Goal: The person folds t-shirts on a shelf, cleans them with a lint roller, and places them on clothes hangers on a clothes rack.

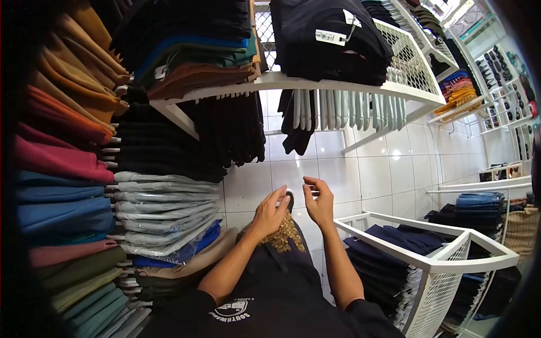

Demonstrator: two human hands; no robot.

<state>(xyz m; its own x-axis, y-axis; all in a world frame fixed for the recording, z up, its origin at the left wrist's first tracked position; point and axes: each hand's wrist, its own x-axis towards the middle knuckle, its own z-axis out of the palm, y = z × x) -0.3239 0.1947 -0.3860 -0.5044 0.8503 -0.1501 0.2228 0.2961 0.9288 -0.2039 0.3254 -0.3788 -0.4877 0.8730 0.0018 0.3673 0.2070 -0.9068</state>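
My left hand (271, 213) is raised in front of my body, its fingers spread a little and nothing in it. Across a narrow gap to the right, my right hand (319, 201) is also empty, with fingers apart and slightly curled. The two hands do not touch each other or any garment. Below them show my black shirt (270, 304) with white print and a patterned brown-gold cloth (286, 234). A dark shoe (289, 200) is partly visible between the hands.
Folded black shirts (332, 39) with tags lie on a white rack (338, 84) ahead. Hanging garments in many colours (62, 208) line the left side, beside plastic-wrapped grey ones (163, 211). A white metal rack (428, 259) with dark clothes stands at right, above the tiled floor (338, 169).
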